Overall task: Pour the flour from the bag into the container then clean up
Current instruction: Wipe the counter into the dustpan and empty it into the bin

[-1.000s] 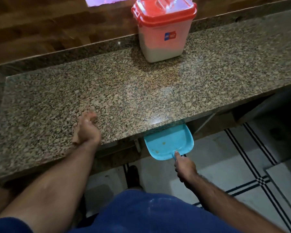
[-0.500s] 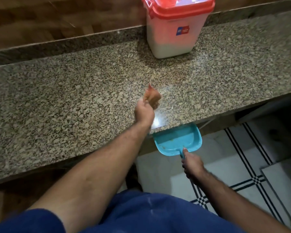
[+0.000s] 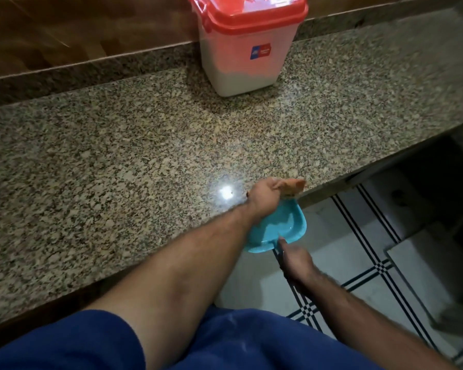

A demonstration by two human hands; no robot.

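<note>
A clear container [image 3: 245,57] with a red lid stands closed at the back of the granite counter [image 3: 118,161], flour filling its lower part. My left hand [image 3: 265,192] grips a small orange-brown cloth [image 3: 294,186] at the counter's front edge. Just below that edge, my right hand [image 3: 296,261] holds a blue dustpan [image 3: 284,225] by its handle, with the pan's mouth under the cloth. My left forearm covers part of the pan. No flour bag is in view.
A wooden wall panel [image 3: 78,30] runs behind the counter. To the right the counter ends over a dark opening [image 3: 425,188]. Below lies a white tiled floor [image 3: 345,249] with black stripes. My blue clothing [image 3: 225,343] fills the bottom.
My left hand has swept the cloth from the counter's left, across its middle, to the front edge above the dustpan. My right hand has kept the dustpan under the edge.
</note>
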